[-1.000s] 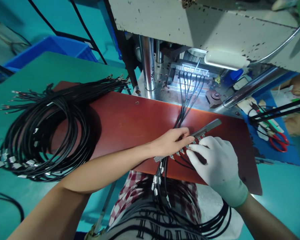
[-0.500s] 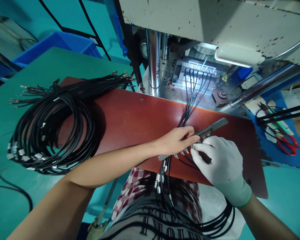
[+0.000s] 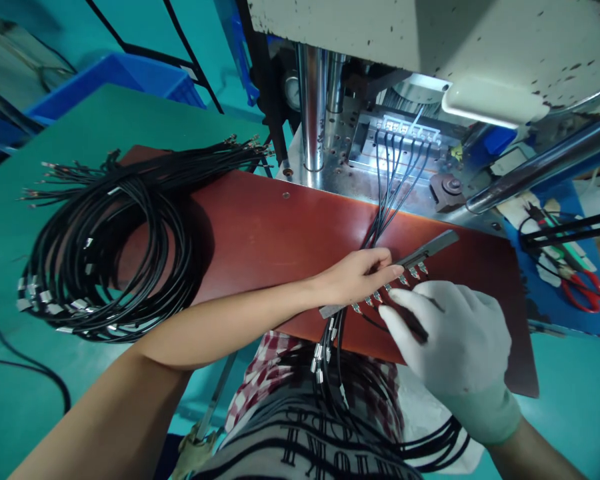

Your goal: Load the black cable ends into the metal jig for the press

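My bare left hand grips a narrow grey metal bar, its thumb pressed on top. Small metal connectors stick out in a row along the bar's near edge, with black cables running from them. Close to that row is my right hand in a white glove, thumb and fingers apart with nothing visible between them. Beyond the left hand, several black cables run up to a lit metal mould in the press. More cables with silver sleeves hang down over my lap.
A large coil of black cables lies at the left on a green table and the brown board. Steel press columns rise at the back. Red-handled scissors lie on the blue surface at the right.
My right hand has drawn back a little to the right and its fingers have parted from the connectors. My left hand keeps its hold on the bar. The view has shifted slightly.
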`<move>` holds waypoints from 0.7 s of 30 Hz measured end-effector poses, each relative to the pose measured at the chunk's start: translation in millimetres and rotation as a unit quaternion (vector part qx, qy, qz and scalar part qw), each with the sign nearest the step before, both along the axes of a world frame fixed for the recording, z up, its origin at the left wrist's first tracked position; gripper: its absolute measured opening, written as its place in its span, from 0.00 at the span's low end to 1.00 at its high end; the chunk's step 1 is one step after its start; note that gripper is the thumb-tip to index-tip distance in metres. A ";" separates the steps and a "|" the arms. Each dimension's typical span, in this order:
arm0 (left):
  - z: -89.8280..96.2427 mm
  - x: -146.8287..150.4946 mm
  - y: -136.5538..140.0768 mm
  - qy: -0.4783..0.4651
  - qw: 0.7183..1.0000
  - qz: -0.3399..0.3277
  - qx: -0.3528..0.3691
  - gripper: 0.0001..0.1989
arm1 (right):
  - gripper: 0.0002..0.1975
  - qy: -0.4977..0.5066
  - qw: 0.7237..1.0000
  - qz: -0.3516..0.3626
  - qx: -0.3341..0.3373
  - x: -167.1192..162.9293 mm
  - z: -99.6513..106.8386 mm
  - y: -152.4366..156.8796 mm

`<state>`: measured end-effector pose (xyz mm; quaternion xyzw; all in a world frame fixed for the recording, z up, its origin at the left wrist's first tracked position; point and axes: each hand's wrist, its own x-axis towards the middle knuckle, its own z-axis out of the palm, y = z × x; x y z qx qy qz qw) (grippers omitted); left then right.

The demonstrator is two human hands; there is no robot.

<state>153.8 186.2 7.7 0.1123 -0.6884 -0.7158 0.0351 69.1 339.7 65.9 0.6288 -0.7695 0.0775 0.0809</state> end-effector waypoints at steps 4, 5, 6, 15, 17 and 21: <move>-0.2 -0.3 -0.4 -0.009 1.000 0.007 0.000 0.19 | 0.11 -0.012 1.000 0.009 0.004 7.3 -1.2 -3.4; 0.0 -0.3 -0.4 -0.009 1.000 0.006 -0.001 0.19 | 0.12 -0.017 1.000 0.009 0.000 8.0 -3.0 -4.5; 0.3 -0.4 -0.3 -0.007 1.000 0.006 -0.003 0.19 | 0.12 -0.020 1.000 0.008 -0.006 8.6 -5.0 -5.4; -2.4 -1.0 -0.5 -0.016 1.000 0.003 -0.005 0.19 | 0.08 -0.044 0.999 0.010 -0.014 -16.5 -1.8 0.2; -2.5 -4.0 -0.1 -0.029 0.999 -0.007 -0.016 0.19 | 0.09 -0.035 0.999 -0.005 -0.034 -43.6 4.7 -0.3; 7.7 -12.8 5.0 -0.073 0.993 -0.030 -0.089 0.20 | 0.16 0.025 0.995 0.080 0.047 -90.8 10.4 -7.7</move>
